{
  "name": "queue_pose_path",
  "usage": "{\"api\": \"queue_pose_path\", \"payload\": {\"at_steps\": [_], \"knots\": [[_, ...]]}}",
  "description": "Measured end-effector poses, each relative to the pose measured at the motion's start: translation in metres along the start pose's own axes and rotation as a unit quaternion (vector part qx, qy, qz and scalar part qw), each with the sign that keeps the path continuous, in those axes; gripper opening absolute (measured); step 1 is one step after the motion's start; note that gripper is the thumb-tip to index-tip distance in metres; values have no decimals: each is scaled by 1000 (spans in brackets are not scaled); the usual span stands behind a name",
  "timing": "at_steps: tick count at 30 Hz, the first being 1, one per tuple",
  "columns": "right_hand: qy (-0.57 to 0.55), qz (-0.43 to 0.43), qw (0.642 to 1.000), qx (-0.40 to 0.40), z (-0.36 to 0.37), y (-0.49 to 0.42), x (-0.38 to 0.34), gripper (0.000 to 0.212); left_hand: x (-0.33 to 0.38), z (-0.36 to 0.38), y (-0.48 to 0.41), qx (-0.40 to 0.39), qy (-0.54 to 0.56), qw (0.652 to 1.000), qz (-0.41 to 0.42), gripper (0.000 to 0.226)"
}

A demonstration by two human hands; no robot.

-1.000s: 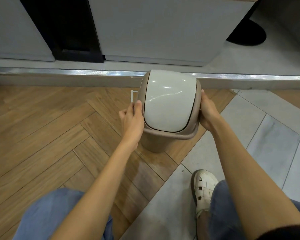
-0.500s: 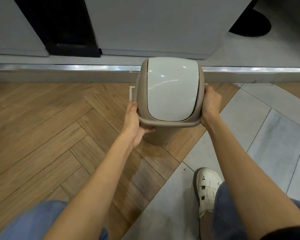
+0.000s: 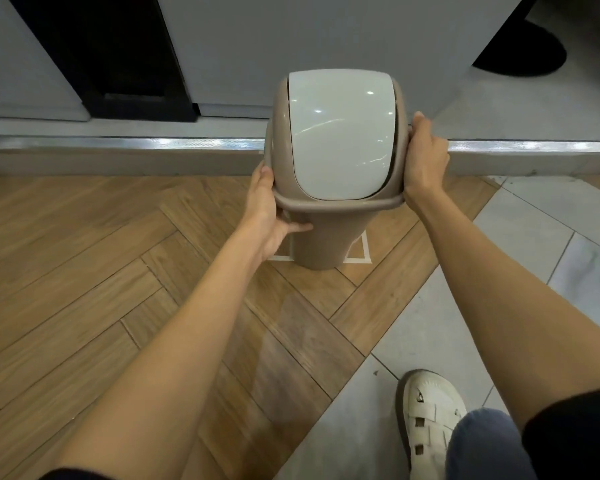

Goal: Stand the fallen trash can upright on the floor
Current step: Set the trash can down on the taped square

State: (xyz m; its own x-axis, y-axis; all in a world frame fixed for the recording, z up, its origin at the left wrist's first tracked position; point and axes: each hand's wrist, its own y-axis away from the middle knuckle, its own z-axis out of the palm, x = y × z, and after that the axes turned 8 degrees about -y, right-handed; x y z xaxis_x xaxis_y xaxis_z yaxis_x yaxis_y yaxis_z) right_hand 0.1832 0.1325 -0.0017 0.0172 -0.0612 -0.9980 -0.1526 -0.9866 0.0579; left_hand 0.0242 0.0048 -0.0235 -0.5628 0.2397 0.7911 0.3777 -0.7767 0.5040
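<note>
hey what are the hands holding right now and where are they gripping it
Both hands hold the trash can: the left hand grips under the lid rim on its left side, and the right hand clasps the lid frame's right side.

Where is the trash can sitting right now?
In the head view, the trash can is centre frame, upright between the left hand and right hand, its base within the white tape square on the wood floor.
</note>
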Motion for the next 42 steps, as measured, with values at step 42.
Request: {"api": "queue_pose_path", "payload": {"at_steps": [42], "knots": [[-128, 150, 963, -181, 30, -52, 26, 39, 28, -4, -62, -16, 16, 1000, 11, 38]]}}
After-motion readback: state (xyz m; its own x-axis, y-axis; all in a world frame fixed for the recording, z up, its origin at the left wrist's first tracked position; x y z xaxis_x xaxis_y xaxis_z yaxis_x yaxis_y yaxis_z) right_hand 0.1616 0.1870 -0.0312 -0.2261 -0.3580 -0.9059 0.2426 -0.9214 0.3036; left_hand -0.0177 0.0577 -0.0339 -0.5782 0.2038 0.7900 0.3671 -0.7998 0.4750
